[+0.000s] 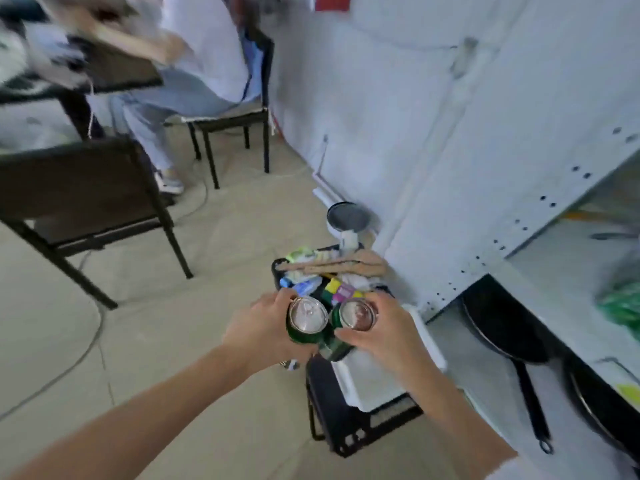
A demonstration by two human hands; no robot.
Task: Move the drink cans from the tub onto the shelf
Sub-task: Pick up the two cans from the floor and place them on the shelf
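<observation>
We see two green drink cans held side by side just below the centre of the frame, tops up and touching or nearly so. The left can [307,320] is wrapped in the left hand [263,330], fingers curled round its side; the right can [355,318] is gripped the same way by the right hand [384,332]. Both cans hang above a white tub [377,386] that sits on a black crate [349,424] on the floor. Just above them in the frame a black bin [280,268] holds mixed packets and wooden utensils. At the right edge we see the white shelf [554,271], with a black frying pan [502,334] on its lowest level. In the upper left a person sits on a chair [239,116].
</observation>
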